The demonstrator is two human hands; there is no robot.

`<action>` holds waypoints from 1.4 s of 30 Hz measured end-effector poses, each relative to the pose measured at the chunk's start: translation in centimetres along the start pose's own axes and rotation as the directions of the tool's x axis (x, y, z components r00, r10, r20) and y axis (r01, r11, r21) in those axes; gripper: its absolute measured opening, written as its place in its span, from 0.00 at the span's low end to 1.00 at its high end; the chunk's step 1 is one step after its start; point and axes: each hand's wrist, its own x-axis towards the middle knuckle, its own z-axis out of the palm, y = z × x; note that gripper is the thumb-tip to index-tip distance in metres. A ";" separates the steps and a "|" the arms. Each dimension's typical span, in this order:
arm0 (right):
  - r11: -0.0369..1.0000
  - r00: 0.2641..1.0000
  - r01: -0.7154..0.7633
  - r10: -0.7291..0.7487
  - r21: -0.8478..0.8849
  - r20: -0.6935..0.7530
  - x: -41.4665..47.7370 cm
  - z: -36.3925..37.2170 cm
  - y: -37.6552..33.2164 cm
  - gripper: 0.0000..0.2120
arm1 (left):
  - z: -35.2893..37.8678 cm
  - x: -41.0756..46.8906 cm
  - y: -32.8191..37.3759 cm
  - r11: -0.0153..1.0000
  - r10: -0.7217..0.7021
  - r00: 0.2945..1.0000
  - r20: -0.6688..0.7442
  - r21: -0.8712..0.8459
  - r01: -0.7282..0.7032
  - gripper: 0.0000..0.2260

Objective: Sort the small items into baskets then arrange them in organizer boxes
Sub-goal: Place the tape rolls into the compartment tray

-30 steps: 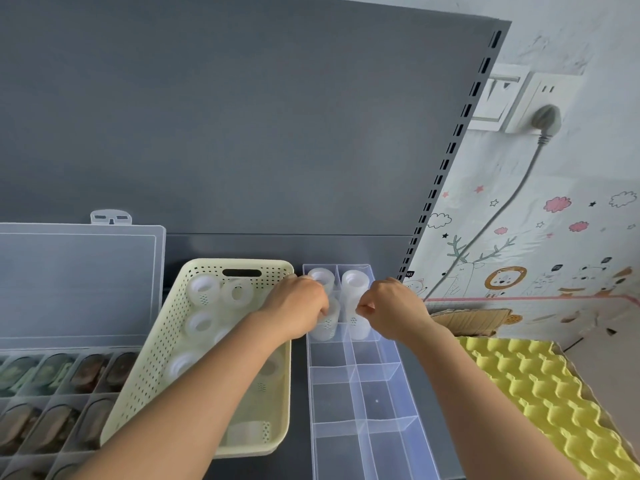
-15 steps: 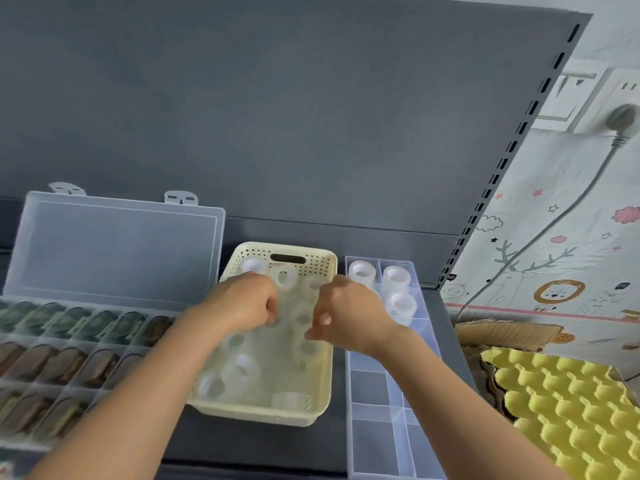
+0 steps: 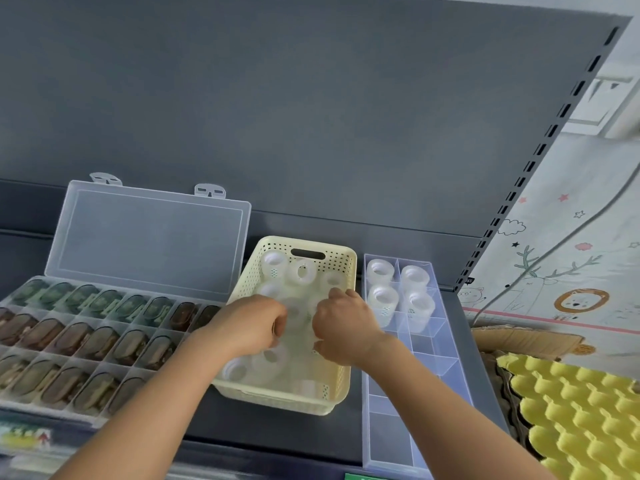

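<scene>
Cream basket [image 3: 273,398] of white rolls [image 3: 273,358], head view, sits beside the organizer box [image 3: 391,438] for short transfers; 4 boxed rolls [image 3: 382,299] fill its far compartments. Left hand [image 3: 249,323] and right hand [image 3: 341,327] curl among basket rolls; grip cannot be told.

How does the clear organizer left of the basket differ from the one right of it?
Left organizer: wide, lid raised, compartments full of green and brown items. Right organizer: narrow, no lid visible, white rolls in only four far compartments. Both clear, divided plastic.
</scene>
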 end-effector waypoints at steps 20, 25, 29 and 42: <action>0.718 0.814 -0.281 0.529 0.637 -0.238 -6.4 -2.7 6.5 0.10 | -1.3 1.1 3.6 0.978 0.067 0.961 -0.268 -0.173 -0.116 0.04; 0.690 0.784 -0.368 0.591 0.623 -0.192 -9.3 -3.0 8.9 0.08 | -2.9 1.8 8.5 0.864 0.157 0.878 -0.451 -0.368 -0.344 0.04; 0.727 0.803 -0.480 0.590 0.490 -0.089 -10.7 -2.1 10.0 0.08 | -2.1 3.1 12.0 0.916 0.331 0.876 -0.351 -0.102 -0.388 0.05; 0.833 0.857 -0.513 0.486 0.207 0.170 -10.0 0.4 10.7 0.07 | 0.2 5.4 13.9 0.939 0.329 0.941 -0.085 0.137 -0.316 0.07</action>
